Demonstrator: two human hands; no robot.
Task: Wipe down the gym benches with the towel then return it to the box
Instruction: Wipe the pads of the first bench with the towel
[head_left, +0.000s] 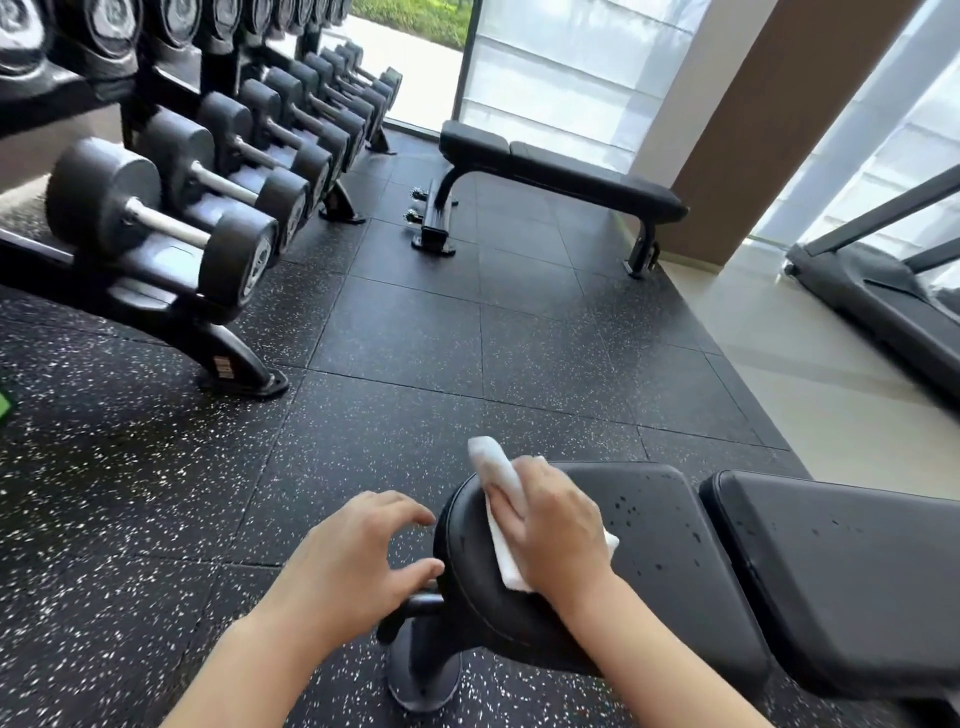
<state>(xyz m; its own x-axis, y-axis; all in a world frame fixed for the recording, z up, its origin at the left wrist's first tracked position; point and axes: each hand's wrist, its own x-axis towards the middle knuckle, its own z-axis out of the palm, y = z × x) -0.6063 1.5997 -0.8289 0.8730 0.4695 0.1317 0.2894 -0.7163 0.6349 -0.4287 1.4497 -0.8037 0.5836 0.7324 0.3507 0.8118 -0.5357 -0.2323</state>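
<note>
**Towel pressed flat on the near bench's end**

Towel (501, 512), white and folded into a narrow pad, is pressed against the rounded end of the near bench (649, 545) by the right hand (558, 525). The fingers are laid flat over the cloth; whether the thumb is tucked round its edge cannot be told. The left hand (358, 551) is held open just beside the pad's end, fingers spread and loosely bent, with nothing gripped.

The cloth is judged light, soft and limp, so it should be gathered in the middle with the whole hand, or it will unfold. Droplets are seen on the dark padding, which looks smooth and probably slippery. A second bench (561, 171) stands well apart, near the window. No box is seen.
</note>
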